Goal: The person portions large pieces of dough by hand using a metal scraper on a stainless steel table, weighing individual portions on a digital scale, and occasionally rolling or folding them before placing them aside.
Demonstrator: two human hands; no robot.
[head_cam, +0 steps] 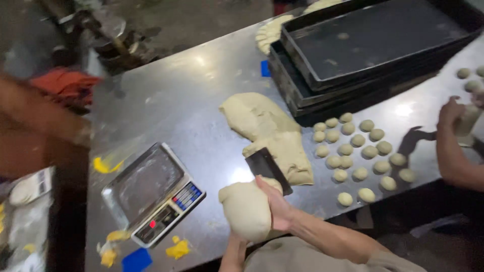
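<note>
- Your right hand [275,201], lower centre of the frame, grips both a lump of dough [247,209] and a dark scraper [267,168]. The blade sticks up past your fingers. Risk: with two things in one grasp, either could slip if you loosen it.
- Your left hand [237,241] sits under the lump at the bottom edge and is mostly hidden. It seems to cup the dough from below, but I cannot tell how firmly.
- The lump is held off the tabletop [176,95], right at its near edge. Risk: soft dough sags, so a piece could stretch and drop off the edge onto your lap or the floor.
- The scraper edge lies just beside the big dough slab [267,131] in the centre. Risk: a careless swing could gouge the slab or nick your own fingers.
- The dough balls [360,151] lie in rows right of the slab, near your forearm. Risk: your elbow sweeping right could flatten them.
- The scale [154,194], lower left, stands close to the table edge with yellow scraps [177,249] around it. Risk: a knock could shift it, or scraps could land on the pan.
- Another person's hand [451,113] works at the right edge. Risk: your reaches may cross there.
</note>
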